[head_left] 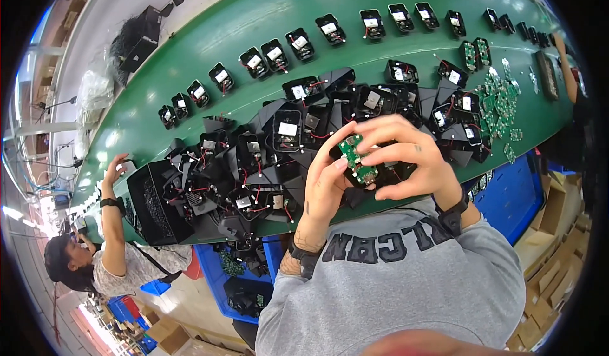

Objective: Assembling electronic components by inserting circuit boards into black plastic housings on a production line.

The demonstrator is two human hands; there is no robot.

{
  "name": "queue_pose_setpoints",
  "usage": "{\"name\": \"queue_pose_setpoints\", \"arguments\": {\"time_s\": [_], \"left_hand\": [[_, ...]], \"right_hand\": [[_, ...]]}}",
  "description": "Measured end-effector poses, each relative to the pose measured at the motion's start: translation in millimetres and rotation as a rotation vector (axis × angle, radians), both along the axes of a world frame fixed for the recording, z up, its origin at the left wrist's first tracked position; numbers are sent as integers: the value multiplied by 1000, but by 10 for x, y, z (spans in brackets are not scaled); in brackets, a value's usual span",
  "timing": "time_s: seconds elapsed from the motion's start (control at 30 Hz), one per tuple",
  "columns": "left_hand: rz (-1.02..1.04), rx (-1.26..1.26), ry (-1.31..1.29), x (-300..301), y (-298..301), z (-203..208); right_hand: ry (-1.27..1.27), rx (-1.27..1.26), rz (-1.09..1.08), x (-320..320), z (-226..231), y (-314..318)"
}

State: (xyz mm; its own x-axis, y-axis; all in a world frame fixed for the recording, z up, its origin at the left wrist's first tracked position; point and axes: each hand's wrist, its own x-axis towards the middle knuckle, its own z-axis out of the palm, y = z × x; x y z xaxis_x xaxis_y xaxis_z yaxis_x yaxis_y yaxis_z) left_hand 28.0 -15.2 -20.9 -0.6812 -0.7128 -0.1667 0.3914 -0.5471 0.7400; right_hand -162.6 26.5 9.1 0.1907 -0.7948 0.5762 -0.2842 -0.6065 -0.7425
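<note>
In front of my chest, a green circuit board [351, 145] with small white and metal parts is held up above the bench edge. My left hand [325, 184] grips its left side, thumb on the face. From the right, the bent fingers of my right hand [412, 156] reach over the board and hold its other side. Something black shows behind my right fingers; I cannot tell whether it is held or lies beyond. Just past my hands lies a heap of black plastic housings [287, 129], many with white-labelled blocks and red wires.
A row of open housings [274, 54] curves along the far side of the green bench [209, 48]. Loose circuit boards [498, 102] lie at the right. At left, a co-worker's arm [113, 223] reaches over beside a black bin [158, 204]. Blue crates [219, 280] stand below the bench.
</note>
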Motion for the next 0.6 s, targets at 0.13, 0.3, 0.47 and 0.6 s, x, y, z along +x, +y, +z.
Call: {"name": "queue_pose_setpoints", "arguments": {"time_s": [0.13, 0.3, 0.47, 0.6], "left_hand": [[-32, 50, 10, -33, 3, 63], [-57, -36, 24, -38, 16, -5], [-59, -159, -70, -2, 42, -74], [-3, -226, -102, -86, 79, -137]], "right_hand": [[195, 20, -77, -43, -79, 18], [267, -21, -71, -61, -23, 78], [68, 54, -143, -41, -126, 116], [-185, 665, -198, 133, 24, 120]]}}
